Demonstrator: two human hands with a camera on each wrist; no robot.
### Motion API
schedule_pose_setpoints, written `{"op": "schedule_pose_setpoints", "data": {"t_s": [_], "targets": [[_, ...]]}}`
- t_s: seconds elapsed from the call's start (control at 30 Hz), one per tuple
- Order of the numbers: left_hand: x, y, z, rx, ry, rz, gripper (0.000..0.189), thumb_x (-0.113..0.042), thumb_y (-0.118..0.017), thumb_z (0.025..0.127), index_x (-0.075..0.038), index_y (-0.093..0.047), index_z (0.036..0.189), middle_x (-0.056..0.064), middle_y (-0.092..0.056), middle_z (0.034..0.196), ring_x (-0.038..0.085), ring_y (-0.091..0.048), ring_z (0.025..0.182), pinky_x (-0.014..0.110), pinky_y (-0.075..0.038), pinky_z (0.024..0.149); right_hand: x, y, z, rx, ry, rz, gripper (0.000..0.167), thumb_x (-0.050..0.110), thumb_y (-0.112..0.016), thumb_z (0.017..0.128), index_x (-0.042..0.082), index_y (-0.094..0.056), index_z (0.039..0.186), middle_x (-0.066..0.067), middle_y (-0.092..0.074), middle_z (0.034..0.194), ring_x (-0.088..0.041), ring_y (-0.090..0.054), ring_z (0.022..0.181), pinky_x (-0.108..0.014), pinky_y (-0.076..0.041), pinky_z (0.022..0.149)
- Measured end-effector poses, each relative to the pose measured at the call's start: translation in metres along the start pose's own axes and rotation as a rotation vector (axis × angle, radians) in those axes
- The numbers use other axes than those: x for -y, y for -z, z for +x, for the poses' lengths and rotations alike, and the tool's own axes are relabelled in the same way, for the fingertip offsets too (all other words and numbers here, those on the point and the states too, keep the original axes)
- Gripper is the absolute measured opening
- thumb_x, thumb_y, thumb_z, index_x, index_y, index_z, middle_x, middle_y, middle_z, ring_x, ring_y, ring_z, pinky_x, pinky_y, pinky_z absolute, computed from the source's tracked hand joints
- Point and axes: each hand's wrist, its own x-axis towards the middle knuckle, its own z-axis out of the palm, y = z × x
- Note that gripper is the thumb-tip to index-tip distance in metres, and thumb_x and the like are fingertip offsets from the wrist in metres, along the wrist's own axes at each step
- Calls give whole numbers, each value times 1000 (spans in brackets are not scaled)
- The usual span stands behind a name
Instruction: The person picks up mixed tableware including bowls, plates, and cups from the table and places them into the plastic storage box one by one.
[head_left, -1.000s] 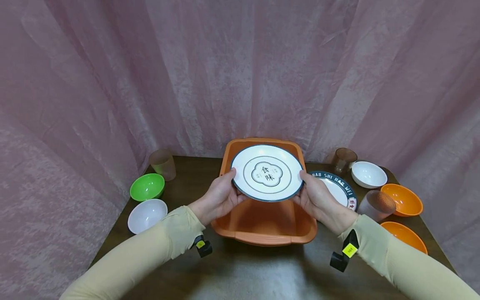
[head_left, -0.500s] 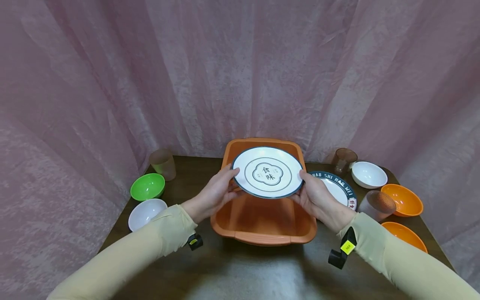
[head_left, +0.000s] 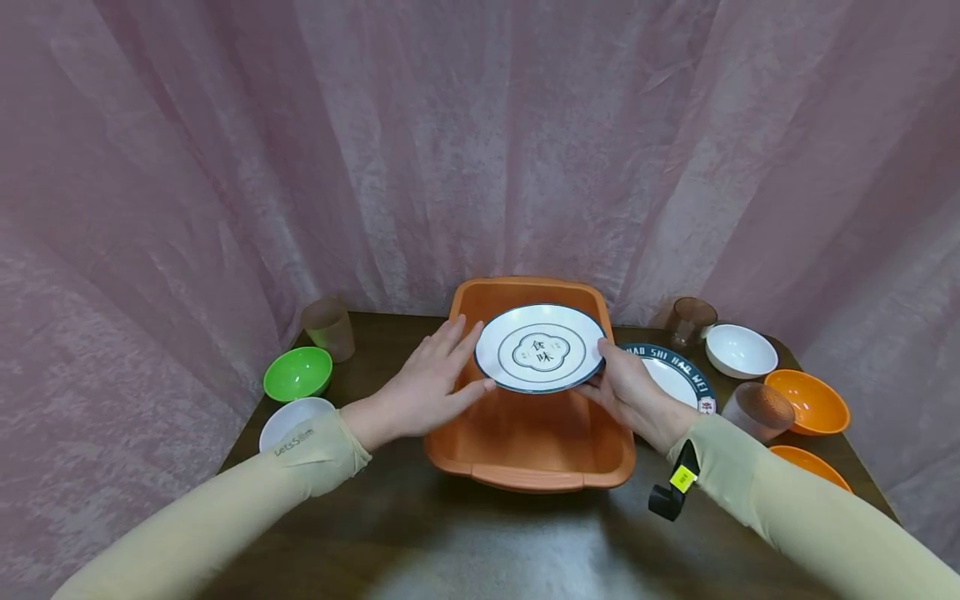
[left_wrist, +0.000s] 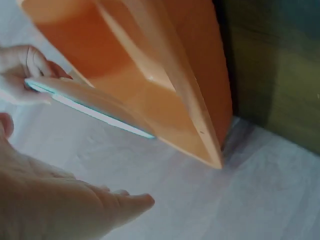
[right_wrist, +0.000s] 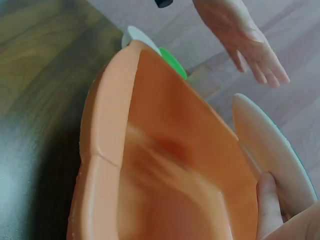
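Observation:
A white plate (head_left: 517, 333) with a dark blue rim and printed characters is held above an orange basin (head_left: 530, 478). My right hand (head_left: 637, 392) pinches the plate's right edge, thumb on top and fingers beneath. At the plate's left side my left hand (head_left: 427, 379) is spread palm down with straight fingers. The right wrist view shows a gap between this left hand (right_wrist: 245, 42) and the plate (right_wrist: 270, 145). In the left wrist view the plate (left_wrist: 100, 112) appears edge-on, gripped only by the right hand (left_wrist: 27, 72).
Left of the basin stand a frosted cup (head_left: 328, 330), a green bowl (head_left: 298, 373) and a white bowl (head_left: 288, 421). To the right are a blue-rimmed plate (head_left: 667, 375), a brown cup (head_left: 690, 321), a white bowl (head_left: 740, 350), a tilted cup (head_left: 759, 410) and orange bowls (head_left: 808, 402).
My left hand has let go of the plate, straightened its fingers and moved a little left. The plate, in my right hand, has shifted slightly right and looks more tilted.

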Motion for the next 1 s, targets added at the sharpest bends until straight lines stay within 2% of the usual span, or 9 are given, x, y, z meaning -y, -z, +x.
{"op": "schedule_pose_setpoints", "data": {"t_s": [0.1, 0.27, 0.5, 0.67, 0.83, 1.0], "targets": [[-3, -5, -4, -8, -68, 173, 85, -67, -40, 100, -21, -11, 164, 10, -4, 172, 32, -6, 160, 60, -13, 126, 1, -2, 6, 10, -32, 35, 58, 38, -22, 112, 19, -7, 164, -14, -36, 161, -23, -45, 141, -47, -36, 119], [-10, -12, -9, 41, -124, 260, 83, -71, -33, 100, -26, -9, 164, 5, 1, 172, 27, -1, 160, 59, -10, 127, 6, -6, 16, 51, -73, 75, 57, 35, -20, 113, 17, -5, 164, -16, -34, 162, -26, -43, 144, -44, -38, 119], [-15, -20, -10, 71, -177, 312, 82, -73, -29, 100, -27, -8, 164, 5, -3, 173, 27, -2, 160, 57, -11, 127, 8, -19, 36, 64, -64, 81, 55, 27, -18, 113, 10, -6, 164, -22, -29, 163, -30, -38, 148, -44, -35, 120], [-16, -23, -10, 77, -181, 316, 82, -72, -31, 100, -24, -12, 164, 7, -7, 172, 28, -5, 160, 57, -10, 127, 4, -29, 47, 60, -53, 72, 53, 19, -17, 112, 5, -11, 162, -25, -30, 162, -31, -38, 148, -44, -36, 119], [-15, -24, -10, 80, -186, 312, 83, -70, -33, 101, -21, -14, 164, 7, -7, 172, 29, -9, 159, 57, -9, 127, -2, -37, 56, 15, -54, 65, 52, 16, -18, 111, 4, -14, 162, -24, -35, 160, -31, -43, 145, -43, -40, 116], [-13, -24, -10, 103, -177, 312, 84, -71, -32, 100, -21, -13, 164, 7, -6, 172, 29, -9, 159, 54, -5, 128, -7, -42, 62, 3, -60, 84, 52, 14, -19, 110, 3, -15, 161, -26, -36, 159, -33, -45, 143, -43, -42, 115]]}}
